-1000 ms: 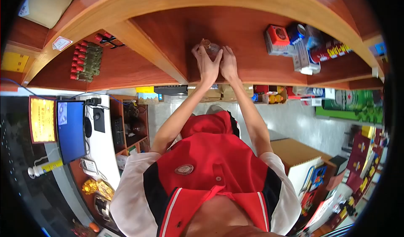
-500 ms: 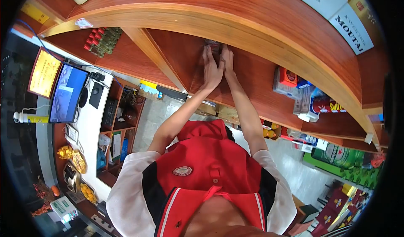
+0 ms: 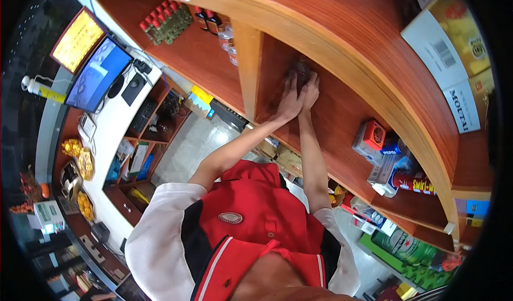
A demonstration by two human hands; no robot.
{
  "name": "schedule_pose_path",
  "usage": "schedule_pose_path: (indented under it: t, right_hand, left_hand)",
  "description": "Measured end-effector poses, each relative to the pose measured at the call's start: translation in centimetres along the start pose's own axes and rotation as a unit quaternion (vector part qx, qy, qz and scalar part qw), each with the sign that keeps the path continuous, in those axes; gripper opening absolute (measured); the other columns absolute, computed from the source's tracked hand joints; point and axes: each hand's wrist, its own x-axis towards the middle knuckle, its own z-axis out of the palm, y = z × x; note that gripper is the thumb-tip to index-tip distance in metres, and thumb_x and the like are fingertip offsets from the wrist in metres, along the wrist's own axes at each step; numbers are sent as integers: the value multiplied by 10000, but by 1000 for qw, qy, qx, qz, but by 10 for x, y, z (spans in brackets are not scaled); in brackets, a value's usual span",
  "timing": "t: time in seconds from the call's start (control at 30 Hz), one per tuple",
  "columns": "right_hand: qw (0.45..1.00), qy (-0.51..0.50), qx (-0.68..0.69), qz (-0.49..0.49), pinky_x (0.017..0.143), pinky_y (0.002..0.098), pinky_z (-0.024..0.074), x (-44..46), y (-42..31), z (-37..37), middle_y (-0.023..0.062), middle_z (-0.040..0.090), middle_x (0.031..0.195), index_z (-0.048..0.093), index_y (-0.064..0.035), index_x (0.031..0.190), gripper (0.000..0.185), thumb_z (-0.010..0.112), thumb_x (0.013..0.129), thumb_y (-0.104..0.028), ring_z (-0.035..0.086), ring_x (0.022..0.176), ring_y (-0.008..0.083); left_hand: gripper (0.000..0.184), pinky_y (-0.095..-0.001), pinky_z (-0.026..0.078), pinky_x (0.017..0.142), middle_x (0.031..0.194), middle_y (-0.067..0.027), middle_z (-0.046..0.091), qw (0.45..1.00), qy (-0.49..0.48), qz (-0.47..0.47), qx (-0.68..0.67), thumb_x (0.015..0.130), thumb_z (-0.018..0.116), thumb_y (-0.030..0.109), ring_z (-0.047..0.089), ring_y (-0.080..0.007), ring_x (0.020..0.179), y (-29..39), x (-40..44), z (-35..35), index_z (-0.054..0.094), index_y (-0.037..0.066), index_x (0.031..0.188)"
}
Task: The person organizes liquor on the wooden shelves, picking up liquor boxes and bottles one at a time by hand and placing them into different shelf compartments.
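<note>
Both arms reach up into a brown wooden shelf compartment (image 3: 336,122). My left hand (image 3: 290,100) and my right hand (image 3: 310,91) are close together around a clear glass or plastic item (image 3: 302,72) in the shadow at the back. The fingers of both hands lie along its near side, closed against it. Its exact shape is hard to make out. A wooden divider (image 3: 248,71) stands to the left of my left hand.
Left of the divider are small red-capped bottles (image 3: 166,22) and clear bottles (image 3: 232,50). A red box (image 3: 374,134), a Pepsi can (image 3: 393,147) and a red tube (image 3: 414,182) stand at the right. A monitor (image 3: 99,74) is at the far left.
The view has turned, so the shelf now slants down to the right. Both hands have gone deeper into the compartment with the clear item, and more bottles show left of the divider.
</note>
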Motion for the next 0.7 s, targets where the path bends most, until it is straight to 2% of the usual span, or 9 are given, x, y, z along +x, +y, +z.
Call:
schedule_pose_path:
  t: [0.1,0.2,0.27,0.47,0.5,0.53,0.6,0.63,0.7]
  right_hand:
    - [997,-22,8,79,744,579,548,5,10,16,231,626,1145,541,-61,1193,316,667,940,-202,656,960,492]
    - [995,10,-31,94,917,557,520,0,-13,4,260,613,1224,536,-11,1260,542,820,808,-105,609,1134,496]
    - [998,33,-9,55,929,563,511,0,-12,6,275,608,1226,531,10,1256,539,818,815,-109,603,1146,498]
    - [993,101,17,64,944,524,488,-25,-34,2,271,584,1210,526,53,1259,571,842,828,-147,586,1145,461]
    - [991,91,37,93,937,512,484,-34,-42,-6,263,569,1238,527,56,1273,633,882,819,-208,571,1144,452]
    - [988,142,42,34,936,460,468,-47,-57,-13,201,565,1116,535,35,1224,561,873,832,-180,569,1064,379]
    - [989,135,29,50,914,427,475,-77,-88,-35,173,564,1078,538,25,1197,488,836,840,-124,568,1021,327]
    - [990,123,26,64,892,395,481,-92,-102,-43,144,563,1039,541,16,1169,420,799,849,-67,567,978,274]
    - [991,117,1,69,843,378,485,-125,-120,-55,122,572,973,562,8,1101,333,790,874,-76,565,901,253]
  left_hand:
    - [654,-485,363,1170,1519,-348,407,999,-22,32,-18,1010,570,223,403,-495,1421,14,-40,-20,324,-52,1551]
    - [334,-367,543,970,1293,-192,614,979,-90,-38,-177,1072,544,200,668,-283,1154,72,-93,-84,632,-28,1300]
    - [245,-359,569,866,1157,-162,673,975,-79,-30,-204,1066,550,141,714,-254,1012,84,-124,-131,680,-24,1192]
    - [145,-288,542,709,938,-90,689,969,119,-53,-211,1051,574,84,670,-136,825,46,-123,-245,657,-26,1007]
    - [126,-285,529,693,932,-81,687,977,138,-63,-148,1036,605,101,650,-129,791,27,-100,-252,651,-17,1031]
    - [130,-282,515,677,926,-71,686,981,157,-71,-86,1022,637,118,630,-122,758,12,-73,-260,645,-7,1056]
    - [296,-303,516,678,965,-92,650,979,196,-13,-59,946,740,168,612,-152,743,-29,-17,-252,633,24,1181]
    - [418,-365,527,792,1085,-141,605,981,189,-16,26,909,781,179,636,-247,914,-29,4,-253,599,18,1249]
    - [573,-443,488,918,1202,-191,551,962,224,107,110,873,822,207,579,-362,1100,-59,42,-241,536,5,1327]
